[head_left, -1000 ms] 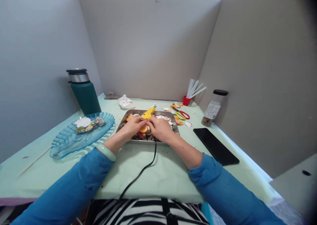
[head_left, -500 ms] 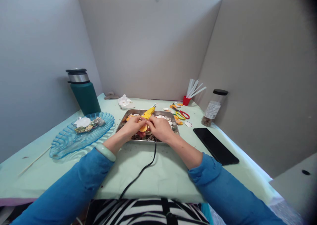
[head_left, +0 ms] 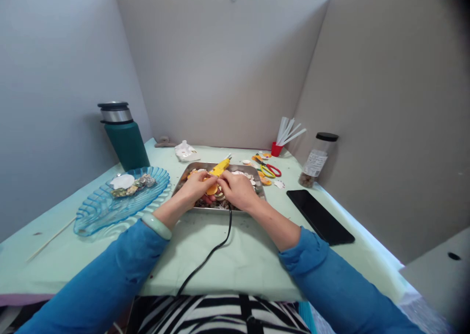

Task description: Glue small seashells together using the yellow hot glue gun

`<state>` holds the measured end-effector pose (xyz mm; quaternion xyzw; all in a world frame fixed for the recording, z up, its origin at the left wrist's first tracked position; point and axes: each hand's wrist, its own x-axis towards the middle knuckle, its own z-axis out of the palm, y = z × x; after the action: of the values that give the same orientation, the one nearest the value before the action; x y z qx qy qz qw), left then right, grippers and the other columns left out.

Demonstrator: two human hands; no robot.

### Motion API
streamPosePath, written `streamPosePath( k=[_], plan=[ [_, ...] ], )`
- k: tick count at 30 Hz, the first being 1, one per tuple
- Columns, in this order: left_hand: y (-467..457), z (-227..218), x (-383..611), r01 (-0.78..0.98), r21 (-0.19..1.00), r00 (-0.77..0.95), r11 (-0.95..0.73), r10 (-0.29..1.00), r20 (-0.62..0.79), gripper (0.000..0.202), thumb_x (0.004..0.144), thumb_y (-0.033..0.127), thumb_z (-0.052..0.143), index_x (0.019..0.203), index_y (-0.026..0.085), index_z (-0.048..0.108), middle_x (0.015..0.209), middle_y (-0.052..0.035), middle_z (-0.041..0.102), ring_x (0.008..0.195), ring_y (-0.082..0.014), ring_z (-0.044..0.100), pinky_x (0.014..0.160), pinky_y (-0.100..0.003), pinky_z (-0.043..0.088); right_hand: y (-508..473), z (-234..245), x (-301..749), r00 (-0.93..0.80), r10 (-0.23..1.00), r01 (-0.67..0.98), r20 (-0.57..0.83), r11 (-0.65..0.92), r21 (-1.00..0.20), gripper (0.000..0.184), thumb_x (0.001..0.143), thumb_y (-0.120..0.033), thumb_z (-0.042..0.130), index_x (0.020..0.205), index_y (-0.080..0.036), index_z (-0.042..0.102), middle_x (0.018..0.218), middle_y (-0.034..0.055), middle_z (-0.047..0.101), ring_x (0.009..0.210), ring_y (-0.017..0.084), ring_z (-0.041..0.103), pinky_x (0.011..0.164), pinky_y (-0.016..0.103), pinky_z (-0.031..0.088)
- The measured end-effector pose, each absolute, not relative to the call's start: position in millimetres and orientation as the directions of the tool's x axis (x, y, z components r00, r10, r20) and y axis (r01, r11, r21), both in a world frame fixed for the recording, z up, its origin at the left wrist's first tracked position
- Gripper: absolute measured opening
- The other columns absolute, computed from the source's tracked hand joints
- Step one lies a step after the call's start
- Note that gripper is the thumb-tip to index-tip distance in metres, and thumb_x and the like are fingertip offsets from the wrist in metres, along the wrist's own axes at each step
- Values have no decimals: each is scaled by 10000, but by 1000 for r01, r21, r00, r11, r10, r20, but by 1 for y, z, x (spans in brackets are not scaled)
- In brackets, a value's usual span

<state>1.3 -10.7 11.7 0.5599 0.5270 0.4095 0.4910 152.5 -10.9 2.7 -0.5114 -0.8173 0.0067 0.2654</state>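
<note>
My left hand (head_left: 197,188) and my right hand (head_left: 238,189) meet over a metal tray (head_left: 211,209) of shells. The fingers of both are closed in a pinch, tips nearly touching; whatever they hold is small and mostly hidden by them. An orange scallop shell (head_left: 212,188) shows just below the fingertips, and I cannot tell whether it is held or lies in the tray. Behind the fingers a yellow hot glue gun (head_left: 221,167) rests on the tray, nozzle pointing away. A black cord (head_left: 216,248) runs from the tray to the table's front edge.
At left, a blue shell-shaped dish (head_left: 99,211) carries shells, near a green bottle (head_left: 127,145) and a thin stick (head_left: 51,239). At right lie scissors (head_left: 272,170), a black phone (head_left: 320,217) and a jar (head_left: 316,162); a red cup (head_left: 276,149) holds glue sticks.
The fingertips and the orange shell below them have shifted very slightly. Everything else looks the same.
</note>
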Motion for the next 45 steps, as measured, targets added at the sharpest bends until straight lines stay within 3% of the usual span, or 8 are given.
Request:
streamPosePath(
  k=[26,45],
  plan=[
    [-9,11,1,171,985,166,-5,986,-23,123,860,247,591,805,139,570,572,14,608,354,-92,518,377,-201,442,-10,2,153,-359,834,834,419,488,-256,258,1001,-325,418,985,-198,641,908,59,735,827,187,655,658,256,326],
    [-9,9,1,163,985,197,-48,980,15,170,849,312,636,859,151,584,534,42,567,333,-88,496,356,-193,412,-12,3,152,-351,850,833,394,475,-283,263,1006,-313,389,1067,-206,622,966,54,731,880,190,657,681,255,346]
  ],
)
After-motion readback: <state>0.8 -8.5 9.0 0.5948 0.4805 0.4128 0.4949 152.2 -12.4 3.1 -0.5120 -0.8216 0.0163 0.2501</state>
